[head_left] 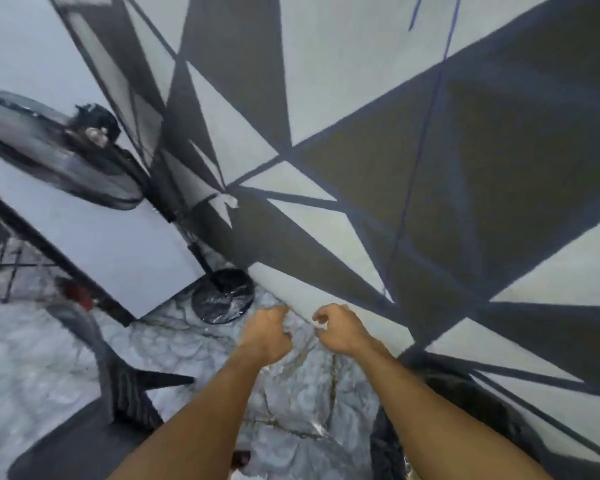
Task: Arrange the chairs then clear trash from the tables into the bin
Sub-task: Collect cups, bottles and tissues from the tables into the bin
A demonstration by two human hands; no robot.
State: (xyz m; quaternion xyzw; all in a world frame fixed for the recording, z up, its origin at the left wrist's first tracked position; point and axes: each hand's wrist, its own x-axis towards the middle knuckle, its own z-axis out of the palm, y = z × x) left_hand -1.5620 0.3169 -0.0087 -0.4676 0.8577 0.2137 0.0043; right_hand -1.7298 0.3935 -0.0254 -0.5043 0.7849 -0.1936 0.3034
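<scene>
Head view: blurred and tilted; you face the patterned wall point(361, 98) where it meets the marble floor point(291, 393).
Left hand point(267, 336): raised in front of you, fingers loosely curled toward the palm, nothing in them.
Right hand point(340, 329): just beside the left but apart from it, fingers loosely curled the same way, holding nothing you can make out.
Chair point(84, 441): on the floor to your left, away from the floor's wall edge and close to the near corner of the white table point(101, 237); neither hand touches it.
Chair's facing: the dark seat lies nearest you and a curved grey upright rises at its far side, so the back probably stands toward the table. Blur leaves this unsure, and its long axis cannot be told.
Step in hand: likely arranging chairs. Turn to the chair, grip the back with both hands, one at each side, and slide it square to the table's edge rather than dragging one corner.
Watch: the fan point(59, 147) has its round base point(222, 296) at the floor's wall edge, just past the table corner; keep the chair legs off it.
Lower right: a dark bulky shape point(465, 410) by the wall edge, a bin or another chair; you cannot tell.
</scene>
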